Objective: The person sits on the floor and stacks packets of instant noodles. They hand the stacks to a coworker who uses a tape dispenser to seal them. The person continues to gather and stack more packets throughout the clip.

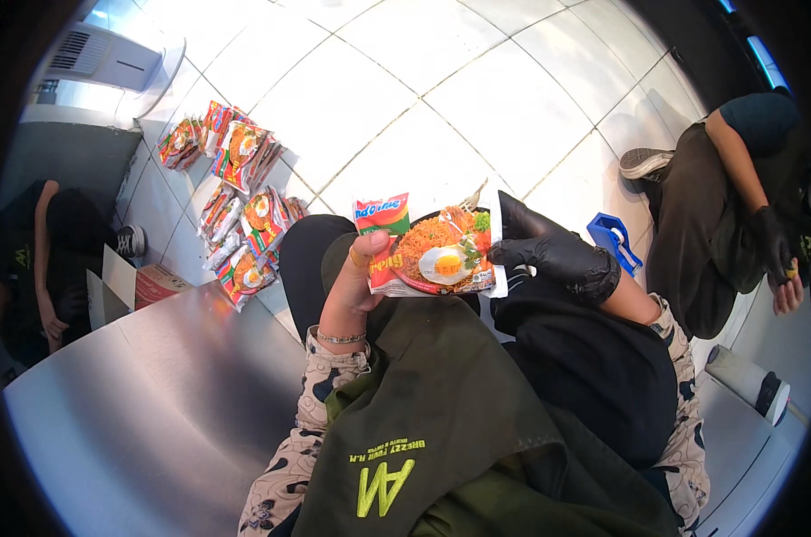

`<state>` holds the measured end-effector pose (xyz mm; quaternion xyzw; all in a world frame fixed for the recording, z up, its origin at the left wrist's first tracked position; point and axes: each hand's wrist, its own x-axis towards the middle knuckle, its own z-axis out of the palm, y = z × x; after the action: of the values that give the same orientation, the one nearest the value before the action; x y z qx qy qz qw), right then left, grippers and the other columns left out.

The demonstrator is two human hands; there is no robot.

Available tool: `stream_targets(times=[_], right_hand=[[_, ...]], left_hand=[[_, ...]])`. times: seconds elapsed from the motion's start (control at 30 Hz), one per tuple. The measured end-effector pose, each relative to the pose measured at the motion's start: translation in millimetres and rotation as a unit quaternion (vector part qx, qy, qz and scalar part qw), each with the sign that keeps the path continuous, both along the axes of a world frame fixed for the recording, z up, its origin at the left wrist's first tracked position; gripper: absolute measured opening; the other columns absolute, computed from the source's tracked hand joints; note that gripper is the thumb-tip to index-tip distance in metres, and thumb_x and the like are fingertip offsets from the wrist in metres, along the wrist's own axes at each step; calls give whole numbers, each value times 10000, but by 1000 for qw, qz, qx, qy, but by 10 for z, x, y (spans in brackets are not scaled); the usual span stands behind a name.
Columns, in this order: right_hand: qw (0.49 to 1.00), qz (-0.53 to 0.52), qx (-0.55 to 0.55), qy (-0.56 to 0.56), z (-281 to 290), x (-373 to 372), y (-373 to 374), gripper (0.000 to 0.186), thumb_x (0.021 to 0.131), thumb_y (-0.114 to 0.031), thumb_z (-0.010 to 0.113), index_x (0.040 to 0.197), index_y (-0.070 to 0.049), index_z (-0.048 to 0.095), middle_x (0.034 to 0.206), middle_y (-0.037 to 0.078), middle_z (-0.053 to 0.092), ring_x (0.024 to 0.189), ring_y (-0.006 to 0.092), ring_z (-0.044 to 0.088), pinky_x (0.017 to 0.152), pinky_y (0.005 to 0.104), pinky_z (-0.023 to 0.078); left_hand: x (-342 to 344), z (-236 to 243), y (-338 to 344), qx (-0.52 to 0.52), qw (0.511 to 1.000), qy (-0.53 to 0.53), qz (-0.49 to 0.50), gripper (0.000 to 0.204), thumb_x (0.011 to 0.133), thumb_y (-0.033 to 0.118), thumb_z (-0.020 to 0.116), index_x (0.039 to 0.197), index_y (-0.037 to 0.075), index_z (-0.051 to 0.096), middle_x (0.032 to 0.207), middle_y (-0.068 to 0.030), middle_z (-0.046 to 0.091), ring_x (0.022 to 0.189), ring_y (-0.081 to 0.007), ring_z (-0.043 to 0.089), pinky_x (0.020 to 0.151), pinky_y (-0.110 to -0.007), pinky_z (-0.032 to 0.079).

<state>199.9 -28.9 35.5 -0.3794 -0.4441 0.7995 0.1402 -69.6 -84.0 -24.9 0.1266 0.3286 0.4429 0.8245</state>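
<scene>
My bare left hand (pixel 362 282) and my black-gloved right hand (pixel 548 259) hold a flat noodle packet (pixel 432 251) over my lap, one at each end. The packet is white, red and green, with a picture of fried noodles and an egg. My left thumb lies on its front; my right fingers grip its right edge. Several similar packets (pixel 244 157) lie in piles on the white tiled floor (pixel 441 98) to the left. A blue tape dispenser (pixel 615 246) sits just beyond my right hand.
A co-worker (pixel 692 224) with a gloved hand sits at the right, another person (pixel 29 268) at the far left. An open cardboard box (pixel 150 282), a grey appliance (pixel 101 54) and a curved metal surface (pixel 137 421) are on the left. A cup (pixel 736 376) lies at the lower right.
</scene>
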Motion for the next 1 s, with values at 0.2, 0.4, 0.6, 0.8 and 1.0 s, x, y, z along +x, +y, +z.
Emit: stream_targets(times=[0.2,0.4,0.6,0.8,1.0], right_hand=[[1000,-5,2,-5,-4,-4,39,798,922,-128,655,1556,-96,172,1378,117,502,1050,163,595,741,286,553],[1000,-3,-2,-19,46,-20,47,796,923,-135,651,1558,-101,172,1390,114,496,1080,170,595,746,290,555],[1000,2,-1,-23,82,-32,53,796,925,-150,652,1558,-101,173,1396,113,493,1090,172,593,750,288,557],[1000,0,5,-23,56,-27,44,795,923,-147,655,1555,-96,176,1380,121,504,1086,176,597,745,293,561],[1000,-4,9,-17,51,-26,50,786,919,-136,655,1546,-79,185,1348,134,524,1066,180,608,737,297,568]], left_hand=[[-21,-54,47,10,1000,2,1,616,850,395,686,1285,-7,520,1199,-151,650,1051,-232,676,913,-365,560],[-12,-56,38,6,1000,12,8,618,852,397,684,1288,-9,518,1199,-151,650,1055,-229,673,914,-365,557],[-13,-32,37,6,1000,20,9,632,852,402,686,1297,-13,513,1204,-155,649,1056,-232,673,914,-367,557],[-12,-37,29,3,1000,11,9,638,851,398,687,1303,-14,506,1208,-156,646,1052,-232,675,916,-367,558],[3,-20,40,6,1000,9,11,635,851,388,689,1306,-14,502,1212,-153,643,1059,-231,671,921,-365,557]])
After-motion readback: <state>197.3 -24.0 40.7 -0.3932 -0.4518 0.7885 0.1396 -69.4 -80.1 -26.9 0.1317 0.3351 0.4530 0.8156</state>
